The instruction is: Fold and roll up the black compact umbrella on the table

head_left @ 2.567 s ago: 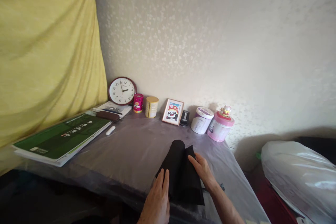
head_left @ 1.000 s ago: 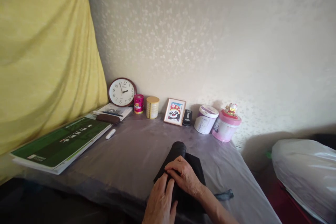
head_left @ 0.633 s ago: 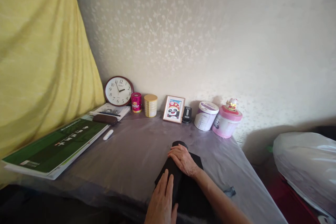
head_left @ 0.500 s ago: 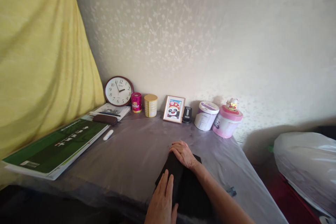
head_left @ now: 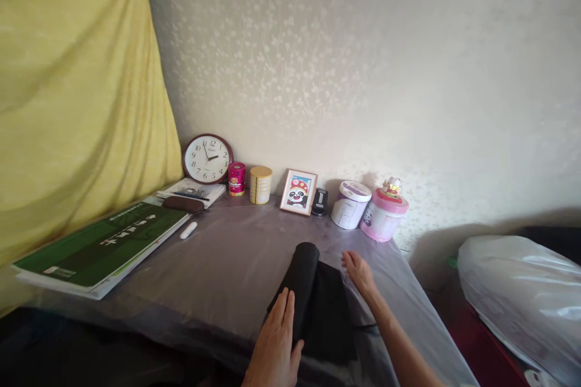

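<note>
A black sheet of cloth-like material (head_left: pixel 329 314) lies at the front of the table, its left side wound into a thick roll (head_left: pixel 303 266). My left hand (head_left: pixel 275 332) rests on the near part of this roll, fingers stretched out and lying along it, thumb apart at the right. Just off the sheet's far right corner is my right hand (head_left: pixel 358 271), apart from the roll. Its fingers are curled in, and whatever may be inside them is hidden. A thin dark strip (head_left: pixel 367 329) lies beside the sheet, close to my right forearm.
Along the wall stand a clock (head_left: pixel 207 159), a pink can (head_left: pixel 236 179), a yellow-lidded can (head_left: pixel 260 185), a panda picture frame (head_left: pixel 298 192), a white tub (head_left: pixel 350 205) and a pink tub (head_left: pixel 384 217). A green book (head_left: pixel 104 245) lies left. A plastic-wrapped bundle (head_left: pixel 521 278) sits right.
My right hand has come off the roll and moved right, its fingers now curled. The roll's far end is uncovered. My left hand stays on the roll. The view has shifted slightly.
</note>
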A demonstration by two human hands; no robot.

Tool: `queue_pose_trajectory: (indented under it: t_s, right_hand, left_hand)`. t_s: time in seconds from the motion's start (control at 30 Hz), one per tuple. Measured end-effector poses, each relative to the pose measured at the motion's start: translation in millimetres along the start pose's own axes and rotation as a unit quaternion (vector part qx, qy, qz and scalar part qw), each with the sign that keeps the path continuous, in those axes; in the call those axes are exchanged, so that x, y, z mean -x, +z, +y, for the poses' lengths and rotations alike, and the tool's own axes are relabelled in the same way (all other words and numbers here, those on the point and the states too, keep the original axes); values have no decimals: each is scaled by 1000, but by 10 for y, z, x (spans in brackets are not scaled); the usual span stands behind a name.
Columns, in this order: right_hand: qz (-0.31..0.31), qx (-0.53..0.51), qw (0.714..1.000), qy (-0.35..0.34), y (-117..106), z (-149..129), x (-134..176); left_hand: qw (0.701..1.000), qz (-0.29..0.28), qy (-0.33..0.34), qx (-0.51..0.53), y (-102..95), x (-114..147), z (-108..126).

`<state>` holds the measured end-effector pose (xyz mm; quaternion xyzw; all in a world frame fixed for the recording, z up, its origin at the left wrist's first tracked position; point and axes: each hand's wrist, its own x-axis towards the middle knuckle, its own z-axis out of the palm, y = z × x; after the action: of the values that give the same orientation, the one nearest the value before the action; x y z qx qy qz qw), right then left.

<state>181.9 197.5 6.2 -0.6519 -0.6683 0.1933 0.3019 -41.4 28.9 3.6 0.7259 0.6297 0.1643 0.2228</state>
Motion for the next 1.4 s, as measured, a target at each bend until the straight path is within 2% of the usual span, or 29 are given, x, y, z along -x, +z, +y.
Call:
queue_pose_trajectory:
  t_s: [0.1,0.23,0.33,0.47,0.6,0.7,0.83,1.0,1.07,1.27,1.33,1.4]
  right_hand:
    - [-33,-33,996,79,-87,149,226]
    - [-85,-100,977,166,-25,133,430]
    - [-75,-62,985,140,31,31,470]
    - [0,-3,999,54,84,-72,456]
    - [24,-16,999,25,146,-114,461]
    - [12,-65,998,-2,171,-207,465]
    - [5,-151,989,-11,198,-483,426]
    - [-45,-235,968,72,359,-822,357]
    - [-62,-243,964,93,452,-893,339]
    - [-89,-226,967,75,630,-974,295]
    - [-102,-217,969,57,639,-994,302]
    - [-118,-180,976,7,627,-1018,333]
  left_hand:
    - [1000,2,0,15,11,28,-13]
    - [999,-1,-22,39,-13,73,-3]
    - [998,-3,-28,57,-15,89,-5]
    - [997,1,-29,74,51,75,-51]
    - [996,14,-19,85,105,60,-81]
    - [997,8,-20,76,74,68,-56]
    - [998,-8,-34,56,19,90,-11]
    - [999,-5,-35,39,30,87,-8]
    - [999,2,-31,33,28,78,-9]
    - [999,9,-27,42,-2,52,-27]
    - [998,19,-19,52,8,49,-43]
    - [998,30,-17,59,23,50,-56]
